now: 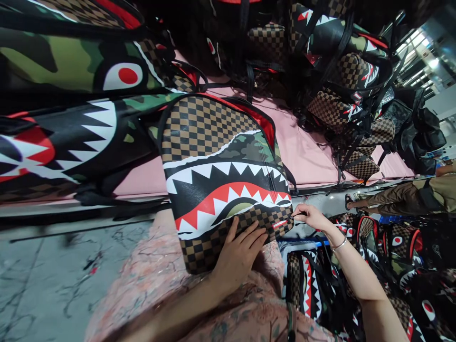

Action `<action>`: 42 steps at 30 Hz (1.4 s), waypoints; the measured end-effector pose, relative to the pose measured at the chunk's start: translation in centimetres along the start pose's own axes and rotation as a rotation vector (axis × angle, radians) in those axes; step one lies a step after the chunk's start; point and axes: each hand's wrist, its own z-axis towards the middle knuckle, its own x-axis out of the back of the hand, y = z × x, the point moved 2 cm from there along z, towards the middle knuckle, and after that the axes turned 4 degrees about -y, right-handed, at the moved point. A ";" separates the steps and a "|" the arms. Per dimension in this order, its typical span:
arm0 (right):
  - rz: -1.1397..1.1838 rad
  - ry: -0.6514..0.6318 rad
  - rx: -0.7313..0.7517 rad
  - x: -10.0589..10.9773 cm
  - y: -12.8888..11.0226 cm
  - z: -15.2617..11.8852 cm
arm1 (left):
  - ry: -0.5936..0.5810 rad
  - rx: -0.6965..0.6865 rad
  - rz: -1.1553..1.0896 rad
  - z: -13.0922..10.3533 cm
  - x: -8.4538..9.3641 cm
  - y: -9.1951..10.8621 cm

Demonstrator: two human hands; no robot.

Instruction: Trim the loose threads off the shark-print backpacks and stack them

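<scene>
A backpack with brown-and-black checks, a camouflage patch and a printed shark mouth leans against the table edge, over my lap. Its top gapes at the far right side, showing red lining. My left hand lies on the lower checked front, fingers spread. At the lower right edge, close to a small red label, the thumb and fingers of my right hand are pinched together. A small dark bit shows at those fingertips, too small to name.
A pink-covered table runs along the front. Large camouflage shark-print bags lie on it at left, and more checked bags are heaped at right. Shark-print backpacks stand low at right. Another person's legs show beyond.
</scene>
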 end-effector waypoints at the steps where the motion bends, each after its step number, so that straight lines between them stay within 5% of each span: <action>1: 0.005 -0.001 -0.003 0.1 0.0 -0.1 | 0.000 -0.002 -0.001 0.0 0.0 0.0; 10: 0.044 -0.039 -0.008 1.8 0.0 -0.6 | -0.009 0.014 -0.005 -0.2 -0.1 -0.2; 24: 0.075 -0.101 0.030 -0.5 -1.5 0.8 | 0.037 0.055 -0.043 -0.2 -0.2 0.0; 34: 0.041 -0.058 0.013 2.1 -0.3 0.0 | 0.041 0.047 -0.061 -0.3 -0.1 -0.1; 42: 0.061 -0.105 0.045 0.6 -1.2 0.6 | 0.036 0.045 -0.058 -0.3 -0.1 0.0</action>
